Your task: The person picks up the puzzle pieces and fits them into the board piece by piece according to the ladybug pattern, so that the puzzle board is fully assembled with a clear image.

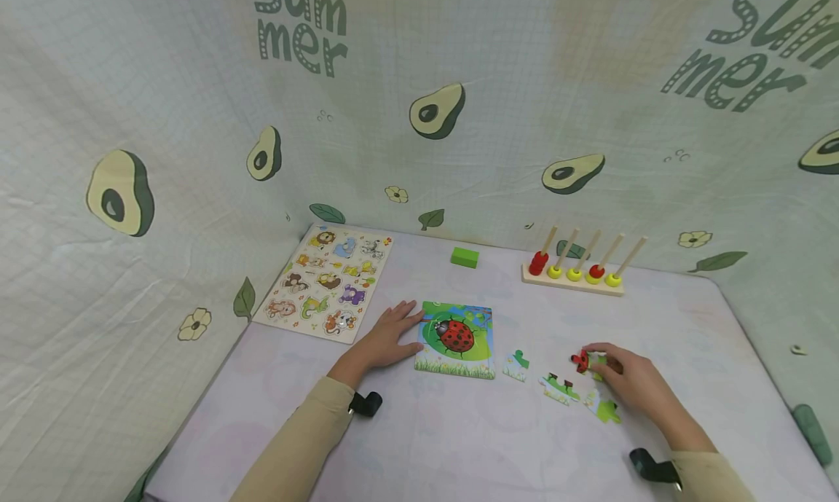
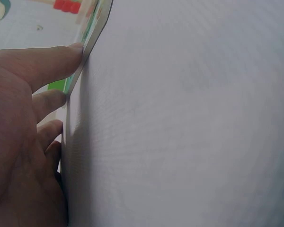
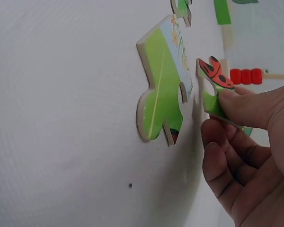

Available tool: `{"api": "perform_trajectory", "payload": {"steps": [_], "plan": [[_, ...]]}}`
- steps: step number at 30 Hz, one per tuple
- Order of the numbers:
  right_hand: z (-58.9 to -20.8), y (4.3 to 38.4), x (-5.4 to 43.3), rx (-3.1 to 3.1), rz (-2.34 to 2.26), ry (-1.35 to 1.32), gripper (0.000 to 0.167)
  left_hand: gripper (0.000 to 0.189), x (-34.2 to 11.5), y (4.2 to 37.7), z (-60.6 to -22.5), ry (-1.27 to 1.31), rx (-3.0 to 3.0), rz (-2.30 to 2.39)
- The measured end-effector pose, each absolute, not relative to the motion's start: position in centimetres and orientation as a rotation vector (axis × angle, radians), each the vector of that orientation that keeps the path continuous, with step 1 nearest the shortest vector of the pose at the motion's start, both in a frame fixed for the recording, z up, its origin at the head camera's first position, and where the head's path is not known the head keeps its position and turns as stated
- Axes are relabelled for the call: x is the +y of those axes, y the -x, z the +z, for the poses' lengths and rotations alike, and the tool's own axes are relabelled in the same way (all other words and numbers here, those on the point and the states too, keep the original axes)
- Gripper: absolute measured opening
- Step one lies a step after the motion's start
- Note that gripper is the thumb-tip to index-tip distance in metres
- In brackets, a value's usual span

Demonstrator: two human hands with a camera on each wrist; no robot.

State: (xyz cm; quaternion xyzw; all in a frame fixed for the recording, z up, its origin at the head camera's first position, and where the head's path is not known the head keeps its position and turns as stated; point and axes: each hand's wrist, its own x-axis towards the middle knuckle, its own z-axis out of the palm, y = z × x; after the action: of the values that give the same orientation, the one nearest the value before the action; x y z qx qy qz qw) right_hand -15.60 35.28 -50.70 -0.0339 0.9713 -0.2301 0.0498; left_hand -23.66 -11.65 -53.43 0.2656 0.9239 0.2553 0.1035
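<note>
A square ladybug picture puzzle board (image 1: 457, 338) lies flat near the middle of the table. At its left edge my left hand (image 1: 383, 339) rests with fingers spread, thumb and index fingertip touching the side, as the left wrist view also shows. Farther right, my right hand (image 1: 632, 377) pinches a red and green jigsaw piece (image 3: 218, 78) between thumb and fingers, tilted just off the table. Three loose jigsaw pieces lie between board and right hand: a small one (image 1: 515, 366), a wider one (image 1: 559, 390), and a green and white one (image 1: 601, 406) nearest that hand.
Back left lies a wooden animal peg puzzle (image 1: 328, 283). A green block (image 1: 465, 257) sits at the back, and a bead stacker (image 1: 572, 280) with upright pegs and red and yellow beads stands at back right. Printed cloth (image 1: 491, 174) walls the table's back.
</note>
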Motion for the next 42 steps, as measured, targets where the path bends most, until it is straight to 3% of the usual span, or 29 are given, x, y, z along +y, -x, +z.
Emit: {"api": "perform_trajectory", "payload": {"steps": [15,42], "plan": [[-50.5,16.4,33.8,3.003,-0.844,0.146,0.031,0.072,-11.7,23.7,-53.6,-0.781,2.723,0.734],[-50.6,19.3,25.3,2.868,-1.175,0.307,0.028,0.071,-11.7,23.7,-53.9,-0.760,2.728,0.735]]}}
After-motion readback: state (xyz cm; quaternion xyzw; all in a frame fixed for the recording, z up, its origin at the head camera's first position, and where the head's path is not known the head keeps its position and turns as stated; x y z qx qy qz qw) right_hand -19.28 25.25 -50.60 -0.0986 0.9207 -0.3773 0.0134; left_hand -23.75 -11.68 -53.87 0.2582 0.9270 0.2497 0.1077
